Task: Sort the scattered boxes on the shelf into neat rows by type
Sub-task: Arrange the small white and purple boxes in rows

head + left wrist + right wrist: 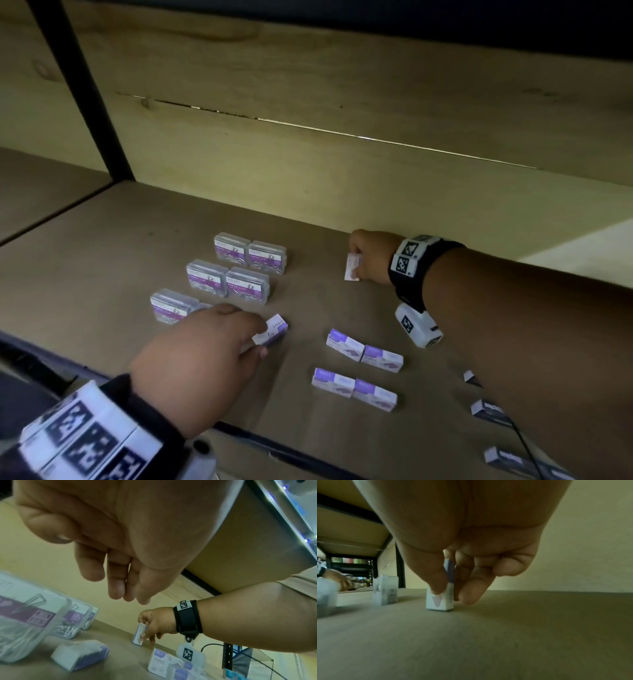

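A: Nearest first. Front edge of the shelf (pixel 102 219), right side: dark boxes (pixel 490 411) partly under the right forearm, labels too blurred to read.

B: And in from those?

A: Four purple-and-white staples boxes (pixel 363 368), lying flat in two pairs, each pair touching end to end, the pairs apart.

B: Left hand?

A: Left hand (pixel 202 359) over the front middle of the shelf. A loose staples box (pixel 270 330) lies skewed at its fingertips. From the left wrist view the fingers (pixel 116 582) hang straight and relaxed above that box, curled round nothing. Whether they touch it, cannot tell.

B: Behind the left hand?

A: Clear plastic paper clip boxes (pixel 227 274), purple labels, three rows running back, two side by side per row. The front row is partly hidden by the hand.

B: Farthest?

A: Right hand (pixel 371 257), deep on the shelf close to the back wall (pixel 342 171). It pinches a small staples box (pixel 440 599) between thumb and fingers. That box stands upright on end, its base on the shelf board, well apart from the other staples boxes.
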